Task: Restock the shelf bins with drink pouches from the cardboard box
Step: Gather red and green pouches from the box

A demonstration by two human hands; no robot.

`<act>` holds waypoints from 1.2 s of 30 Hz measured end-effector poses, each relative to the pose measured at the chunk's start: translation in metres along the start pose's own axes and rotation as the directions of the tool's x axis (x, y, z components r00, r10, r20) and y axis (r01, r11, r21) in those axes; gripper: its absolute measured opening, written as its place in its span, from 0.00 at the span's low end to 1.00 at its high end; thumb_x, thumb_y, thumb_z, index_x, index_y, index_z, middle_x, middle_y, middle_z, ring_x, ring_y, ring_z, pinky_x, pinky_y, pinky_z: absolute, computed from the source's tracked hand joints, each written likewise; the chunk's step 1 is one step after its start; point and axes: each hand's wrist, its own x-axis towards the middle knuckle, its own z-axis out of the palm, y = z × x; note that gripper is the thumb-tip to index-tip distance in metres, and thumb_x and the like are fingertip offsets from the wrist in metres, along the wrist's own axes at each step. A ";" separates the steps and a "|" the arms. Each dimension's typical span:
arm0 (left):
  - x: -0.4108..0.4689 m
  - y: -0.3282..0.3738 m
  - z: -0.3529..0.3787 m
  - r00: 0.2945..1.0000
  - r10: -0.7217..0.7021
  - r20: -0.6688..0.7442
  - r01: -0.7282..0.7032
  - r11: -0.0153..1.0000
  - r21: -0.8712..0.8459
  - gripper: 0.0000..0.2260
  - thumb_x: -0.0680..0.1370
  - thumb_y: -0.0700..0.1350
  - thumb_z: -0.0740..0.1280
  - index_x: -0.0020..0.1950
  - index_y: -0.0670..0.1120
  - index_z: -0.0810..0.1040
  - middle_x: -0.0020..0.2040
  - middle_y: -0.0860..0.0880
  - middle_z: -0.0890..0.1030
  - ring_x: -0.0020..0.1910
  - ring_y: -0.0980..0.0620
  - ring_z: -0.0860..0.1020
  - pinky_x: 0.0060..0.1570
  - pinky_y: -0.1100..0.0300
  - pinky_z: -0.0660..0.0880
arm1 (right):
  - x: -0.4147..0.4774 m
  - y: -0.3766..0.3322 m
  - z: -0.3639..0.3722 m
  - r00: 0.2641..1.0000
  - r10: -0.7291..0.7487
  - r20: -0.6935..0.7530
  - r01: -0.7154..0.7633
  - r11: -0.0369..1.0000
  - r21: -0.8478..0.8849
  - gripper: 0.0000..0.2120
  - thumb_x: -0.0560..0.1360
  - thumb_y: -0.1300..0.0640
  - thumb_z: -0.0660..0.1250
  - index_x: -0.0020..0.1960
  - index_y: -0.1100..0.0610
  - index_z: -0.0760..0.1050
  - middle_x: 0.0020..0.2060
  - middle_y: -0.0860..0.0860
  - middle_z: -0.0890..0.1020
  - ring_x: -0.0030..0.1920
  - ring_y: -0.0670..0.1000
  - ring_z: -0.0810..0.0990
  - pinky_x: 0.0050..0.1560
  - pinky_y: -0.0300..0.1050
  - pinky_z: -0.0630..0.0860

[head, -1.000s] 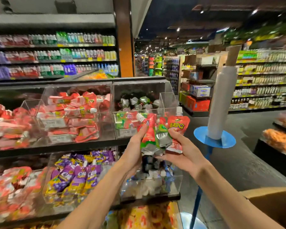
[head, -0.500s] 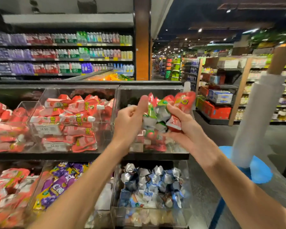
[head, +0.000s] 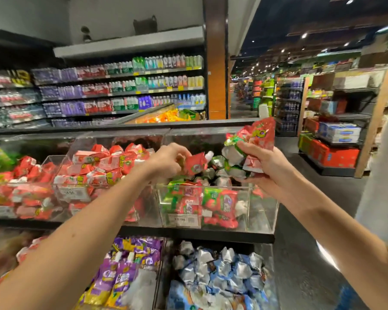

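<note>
Red-and-green foil drink pouches [head: 253, 139] are bunched in the right hand [head: 264, 171]. Its fingers and thumb are clamped round their silver bases, and it holds them up over the right end of the clear acrylic shelf bin [head: 262, 211]. The left hand [head: 168, 159] reaches in from the left with curled fingers and pinches a single red drink pouch with a white spout cap [head: 195, 165]. That pouch is just above the heap of matching pouches in the bin. More red-and-green pouches press against the bin's near wall, which carries a white price label [head: 184, 220].

Just to the left on the same shelf, a second clear bin holds red-and-white pouches [head: 103, 168]. On the shelf below, purple-and-yellow pouches [head: 126, 271] lie to the left and blue-and-silver pouches [head: 217, 274] lie to the right, under the bin being filled. Far behind, long shelves of bottled drinks [head: 126, 86] run up to an orange pillar [head: 215, 74]. A store aisle stretches away to the right of it.
</note>
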 end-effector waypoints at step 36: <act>0.010 0.046 -0.018 0.970 0.177 0.169 -0.075 0.872 -0.484 0.32 0.65 0.57 0.74 0.66 0.46 0.74 0.54 0.42 0.82 0.44 0.48 0.84 0.41 0.55 0.82 | 0.038 0.022 0.017 0.999 0.042 0.021 -0.037 0.982 -0.184 0.23 0.70 0.57 0.76 0.64 0.54 0.76 0.56 0.57 0.84 0.60 0.63 0.80 0.62 0.75 0.70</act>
